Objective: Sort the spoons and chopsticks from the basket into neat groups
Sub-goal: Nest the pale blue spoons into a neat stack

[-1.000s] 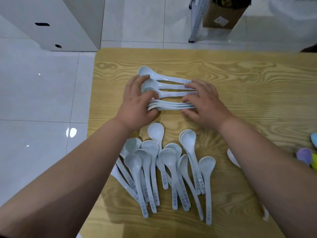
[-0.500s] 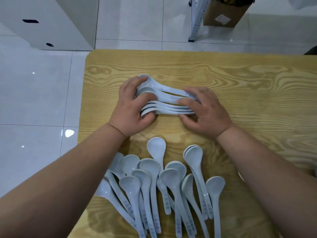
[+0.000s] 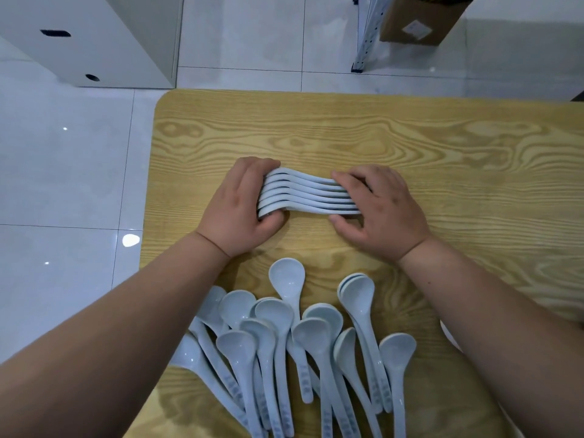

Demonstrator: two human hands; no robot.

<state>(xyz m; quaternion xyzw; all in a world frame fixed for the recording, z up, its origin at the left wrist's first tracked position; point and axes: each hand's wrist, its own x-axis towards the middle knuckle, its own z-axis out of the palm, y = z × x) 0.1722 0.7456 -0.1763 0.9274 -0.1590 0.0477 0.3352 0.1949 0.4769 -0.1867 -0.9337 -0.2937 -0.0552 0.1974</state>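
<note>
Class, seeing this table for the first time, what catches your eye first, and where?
A tight stack of pale spoons stands out mid-table, gripped by the left hand at the bowls and the right hand at the handles. Nearer the person, a loose pile of spoons fans across the wooden table.

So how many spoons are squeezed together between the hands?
6 by the visible edges: one nested row of spoons on the table, bowls in the left hand, handle ends in the right hand. Fingers may hide another.
</note>
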